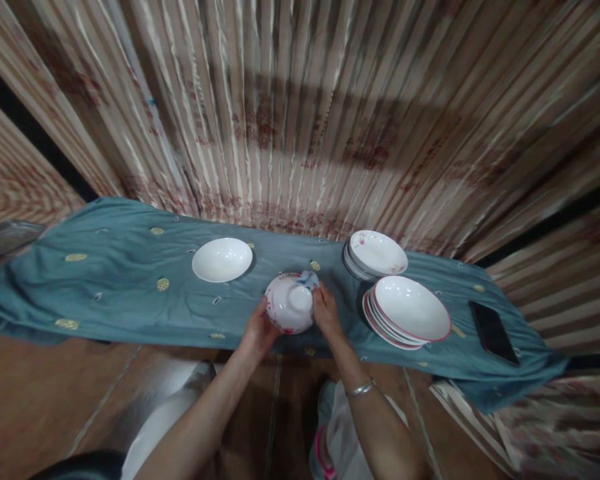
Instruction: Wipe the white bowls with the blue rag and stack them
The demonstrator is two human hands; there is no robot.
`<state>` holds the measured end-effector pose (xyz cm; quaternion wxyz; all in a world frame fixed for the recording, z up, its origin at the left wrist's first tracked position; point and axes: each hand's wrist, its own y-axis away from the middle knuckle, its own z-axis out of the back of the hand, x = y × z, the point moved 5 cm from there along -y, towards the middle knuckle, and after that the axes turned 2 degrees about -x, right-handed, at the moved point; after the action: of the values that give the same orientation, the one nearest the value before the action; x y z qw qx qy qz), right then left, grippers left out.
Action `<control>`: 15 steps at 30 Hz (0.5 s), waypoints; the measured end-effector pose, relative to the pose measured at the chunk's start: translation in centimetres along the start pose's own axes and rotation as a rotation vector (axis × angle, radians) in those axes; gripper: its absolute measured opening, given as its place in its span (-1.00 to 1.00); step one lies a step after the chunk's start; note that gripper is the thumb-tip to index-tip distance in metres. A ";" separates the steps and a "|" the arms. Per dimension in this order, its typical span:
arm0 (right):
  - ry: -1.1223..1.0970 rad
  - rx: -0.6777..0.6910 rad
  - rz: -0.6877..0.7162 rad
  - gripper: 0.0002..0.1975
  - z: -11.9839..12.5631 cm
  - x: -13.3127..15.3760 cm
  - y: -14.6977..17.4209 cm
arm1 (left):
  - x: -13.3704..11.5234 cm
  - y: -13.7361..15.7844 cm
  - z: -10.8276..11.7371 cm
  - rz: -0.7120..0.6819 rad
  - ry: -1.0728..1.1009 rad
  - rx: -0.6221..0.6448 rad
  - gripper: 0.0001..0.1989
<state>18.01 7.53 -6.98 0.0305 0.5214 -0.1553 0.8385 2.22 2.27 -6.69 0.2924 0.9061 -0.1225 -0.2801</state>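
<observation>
A white bowl with red floral marks is tipped so that its underside and foot ring face me, above the front part of the cloth-covered table. My left hand grips the bowl's lower left rim. At its right side, my right hand holds a light blue cloth against the bowl's outside, near the foot ring. The fingertips of my right hand are partly hidden by the cloth and the bowl. To the left, a plain white bowl sits upright on the table.
On the right stand a stack of floral bowls and, nearer, a stack of red-rimmed bowls. A black phone lies by the right end of the teal tablecloth. Behind the table hangs a pleated curtain.
</observation>
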 end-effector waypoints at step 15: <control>-0.008 0.023 -0.096 -0.33 -1.3 -0.6 4.3 | -0.5 -1.8 0.6 -0.031 0.133 0.057 -0.50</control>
<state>16.26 3.86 -9.02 0.0642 0.5319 -0.1205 0.8357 1.56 3.68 -7.96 0.2695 0.9325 -0.0968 -0.2200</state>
